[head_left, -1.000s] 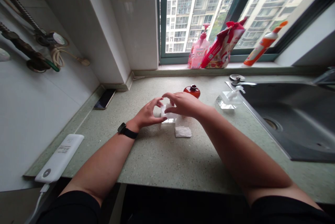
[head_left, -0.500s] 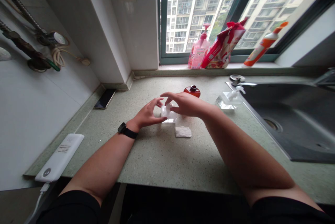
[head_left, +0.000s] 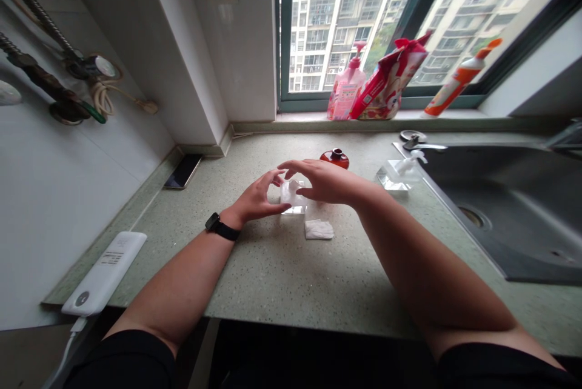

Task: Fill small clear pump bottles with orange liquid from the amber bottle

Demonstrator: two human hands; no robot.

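The left hand (head_left: 254, 201) and right hand (head_left: 326, 183) curved half open around a clear block (head_left: 292, 197) on the counter (head_left: 259, 280); whether either gripped it was unclear. A white tissue (head_left: 319, 229) lay just nearer.

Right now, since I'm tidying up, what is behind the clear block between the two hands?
A small red round bottle stands farther back on the speckled countertop. The right hand hides the top of the clear block and whatever sits right behind it.

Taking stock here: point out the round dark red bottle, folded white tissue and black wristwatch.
Round dark red bottle (head_left: 334, 161): head view, its body.
Folded white tissue (head_left: 319, 229): head view, its middle.
Black wristwatch (head_left: 226, 233): head view, its strap.
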